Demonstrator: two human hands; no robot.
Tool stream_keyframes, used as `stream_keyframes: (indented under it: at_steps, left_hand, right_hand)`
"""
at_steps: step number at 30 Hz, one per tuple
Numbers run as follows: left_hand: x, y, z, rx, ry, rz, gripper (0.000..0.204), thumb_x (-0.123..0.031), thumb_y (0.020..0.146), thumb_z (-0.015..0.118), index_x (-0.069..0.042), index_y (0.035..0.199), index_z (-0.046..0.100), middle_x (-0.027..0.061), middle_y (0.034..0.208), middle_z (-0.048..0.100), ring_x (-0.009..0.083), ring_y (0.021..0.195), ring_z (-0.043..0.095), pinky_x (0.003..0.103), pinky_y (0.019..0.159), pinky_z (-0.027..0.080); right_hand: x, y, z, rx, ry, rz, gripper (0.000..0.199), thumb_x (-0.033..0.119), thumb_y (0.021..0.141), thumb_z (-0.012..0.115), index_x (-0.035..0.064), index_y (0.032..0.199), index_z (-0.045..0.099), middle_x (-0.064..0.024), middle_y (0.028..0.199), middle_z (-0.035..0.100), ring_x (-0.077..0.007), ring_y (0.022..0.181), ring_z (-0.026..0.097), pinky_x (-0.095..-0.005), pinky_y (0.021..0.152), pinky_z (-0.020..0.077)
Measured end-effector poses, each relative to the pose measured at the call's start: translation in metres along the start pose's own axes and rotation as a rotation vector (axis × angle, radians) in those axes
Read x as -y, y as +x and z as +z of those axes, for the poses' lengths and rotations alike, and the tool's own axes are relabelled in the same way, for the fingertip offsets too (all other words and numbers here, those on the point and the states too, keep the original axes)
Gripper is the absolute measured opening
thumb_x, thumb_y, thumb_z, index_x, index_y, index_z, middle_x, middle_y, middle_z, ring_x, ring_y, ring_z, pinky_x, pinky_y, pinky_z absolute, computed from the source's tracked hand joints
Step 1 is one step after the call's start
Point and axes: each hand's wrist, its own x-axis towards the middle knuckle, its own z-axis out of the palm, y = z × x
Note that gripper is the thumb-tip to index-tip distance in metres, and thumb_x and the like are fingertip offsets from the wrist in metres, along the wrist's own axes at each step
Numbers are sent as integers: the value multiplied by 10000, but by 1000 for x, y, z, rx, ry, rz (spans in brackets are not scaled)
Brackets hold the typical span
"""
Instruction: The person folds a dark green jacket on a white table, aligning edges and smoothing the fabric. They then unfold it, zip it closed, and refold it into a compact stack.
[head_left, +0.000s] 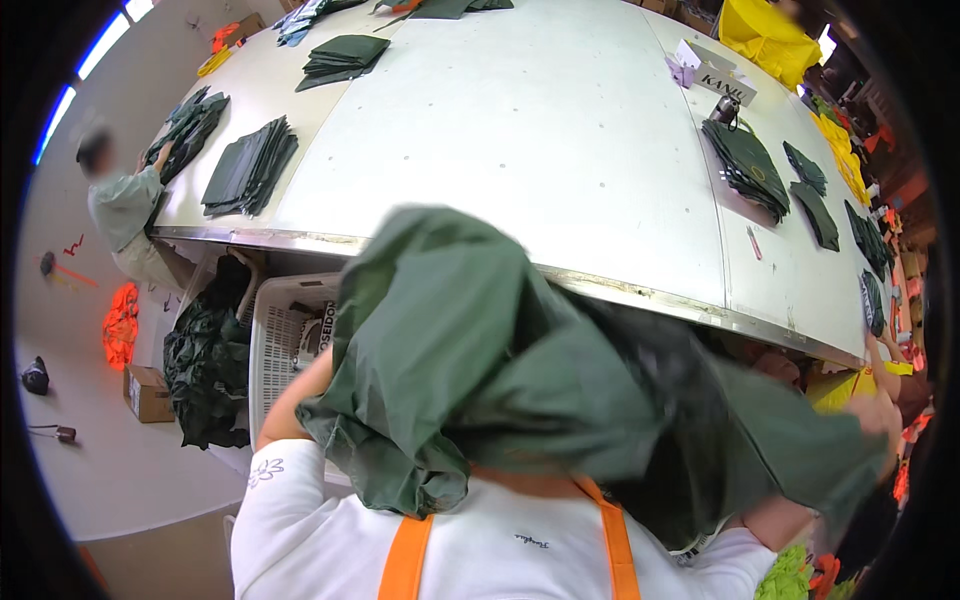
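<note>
A large dark green garment (430,340) of smooth, coated-looking cloth is bunched up in front of my chest, its shape too crumpled to name further. My left forearm goes in under its left side, and the cloth hides that hand. Far out to the right, my right hand (875,420) is smeared by motion at the stretched end of the same garment and appears to grip it. A blackish part of the cloth shows between the two green portions.
Beyond lies a wide white table (500,130) with a metal edge. Stacks of folded green pieces (252,165) and a green pile (745,170) rest on it. A white basket (262,350) stands at left below the edge, near dark garments (210,350). Another person (125,200) works far left.
</note>
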Motion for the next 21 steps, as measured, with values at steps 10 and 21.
stream_keyframes:
  at_steps: [10, 21]
  left_hand:
    - [63, -77, 41, 137, -64, -265, 226, -255, 943, 519, -57, 1028, 589, 91, 1073, 602, 165, 954, 579, 303, 889, 422]
    - [80, -69, 58, 125, -26, -260, 222, -265, 942, 515, -68, 1016, 585, 99, 1014, 617, 190, 910, 600, 319, 822, 450]
  right_hand:
    - [-71, 5, 93, 252, -532, 141, 95, 60, 900, 502, -11, 864, 553, -55, 796, 539, -145, 661, 506, -262, 560, 395]
    - [-263, -48, 289, 792, -620, 78, 128, 83, 920, 500, -20, 924, 576, -55, 853, 571, -133, 708, 535, -251, 605, 418]
